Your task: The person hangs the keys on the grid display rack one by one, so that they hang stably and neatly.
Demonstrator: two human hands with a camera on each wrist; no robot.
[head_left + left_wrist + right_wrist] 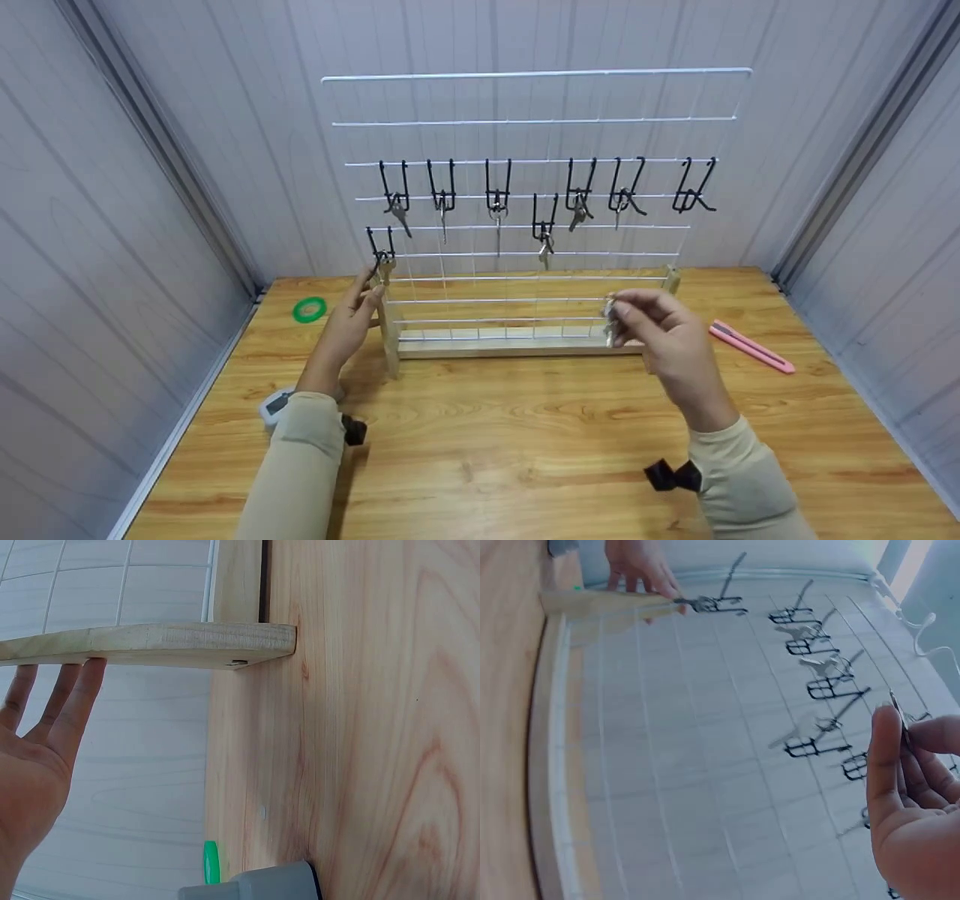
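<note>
My right hand (671, 349) pinches a silvery metal piece that looks like a key (610, 324) between thumb and fingers, in front of the grid's lower right part. Edge-on in the right wrist view, that key (898, 712) shows as a thin sliver. My left hand (346, 326) is at the rack's left wooden post (388, 337). In the left wrist view, straight fingertips (91, 675) touch the post's outer side; the thumb is hidden there. Just above this hand hangs a black hook (380, 244) with a key (387, 268) on it.
Several black hooks with keys hang across the white wire grid (540, 120); the far-right hook (694, 187) shows no key. On the wooden table (480, 435) lie a green tape roll (321, 301), a grey-white device (271, 409) and a pink utility knife (751, 347).
</note>
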